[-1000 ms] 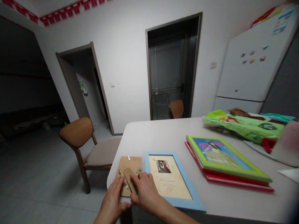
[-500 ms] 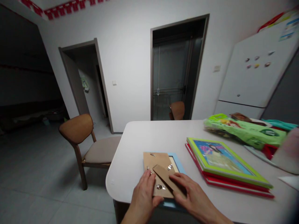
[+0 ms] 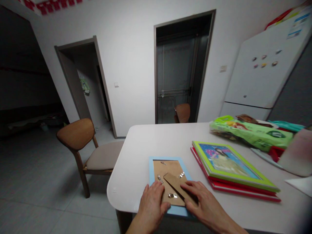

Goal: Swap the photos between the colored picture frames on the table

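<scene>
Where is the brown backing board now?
In the head view the backing board lies in the blue frame at the near edge of the table, under the left hand and right hand, left of the green frame.

The photo frame (image 3: 151,170) is showing pale blue around a plain brown backing board (image 3: 168,169); the neighbouring frame (image 3: 226,159) is showing lime green.
</scene>
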Action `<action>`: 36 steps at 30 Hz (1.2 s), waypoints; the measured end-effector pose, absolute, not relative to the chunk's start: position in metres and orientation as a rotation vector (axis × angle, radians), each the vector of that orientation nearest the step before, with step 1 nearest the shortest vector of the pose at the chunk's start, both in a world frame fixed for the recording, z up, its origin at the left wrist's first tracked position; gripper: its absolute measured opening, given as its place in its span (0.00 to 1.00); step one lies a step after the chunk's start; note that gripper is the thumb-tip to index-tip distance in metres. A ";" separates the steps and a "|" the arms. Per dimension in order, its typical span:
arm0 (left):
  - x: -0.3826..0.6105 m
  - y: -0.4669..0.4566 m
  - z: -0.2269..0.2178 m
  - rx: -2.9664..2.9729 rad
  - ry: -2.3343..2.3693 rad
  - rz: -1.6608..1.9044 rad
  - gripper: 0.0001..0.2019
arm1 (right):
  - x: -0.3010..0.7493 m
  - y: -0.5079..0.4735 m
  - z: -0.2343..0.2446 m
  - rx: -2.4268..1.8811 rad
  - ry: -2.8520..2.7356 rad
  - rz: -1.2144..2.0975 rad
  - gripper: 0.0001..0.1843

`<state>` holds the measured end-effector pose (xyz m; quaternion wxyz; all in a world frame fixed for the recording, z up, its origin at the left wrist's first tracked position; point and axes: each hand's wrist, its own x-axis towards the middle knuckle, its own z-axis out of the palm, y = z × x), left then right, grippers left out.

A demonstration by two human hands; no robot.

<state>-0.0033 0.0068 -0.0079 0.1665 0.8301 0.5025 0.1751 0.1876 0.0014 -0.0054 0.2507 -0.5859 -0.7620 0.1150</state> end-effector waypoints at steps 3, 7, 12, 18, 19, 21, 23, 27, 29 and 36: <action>-0.002 0.009 -0.005 2.364 1.428 0.495 0.19 | 0.187 0.003 -0.011 -1.590 -2.095 0.267 0.22; 0.000 0.013 -0.001 2.402 1.423 0.471 0.13 | 0.187 0.004 -0.017 -1.589 -2.132 0.184 0.21; -0.003 0.008 -0.003 2.383 1.400 0.501 0.16 | 0.191 0.010 -0.017 -1.545 -2.167 0.166 0.19; -0.002 0.002 -0.012 2.372 1.361 0.579 0.19 | 0.196 0.036 -0.014 -1.693 -2.113 -0.005 0.19; -0.001 0.003 -0.012 2.370 1.367 0.584 0.18 | 0.196 0.040 -0.013 -1.726 -2.110 -0.020 0.18; 0.000 0.004 -0.012 2.359 1.385 0.583 0.16 | 0.196 0.046 -0.012 -1.750 -2.111 -0.021 0.18; 0.001 0.005 -0.011 2.346 1.398 0.573 0.17 | 0.195 0.048 -0.012 -1.725 -2.118 0.004 0.17; 0.000 0.005 -0.010 2.319 1.406 0.519 0.20 | 0.195 0.048 -0.012 -1.678 -2.104 0.076 0.16; 0.000 0.005 -0.010 2.312 1.411 0.499 0.21 | 0.196 0.048 -0.011 -1.675 -2.092 0.109 0.15; 0.000 0.003 -0.014 2.304 1.410 0.511 0.23 | 0.197 0.047 -0.013 -1.670 -2.107 0.109 0.13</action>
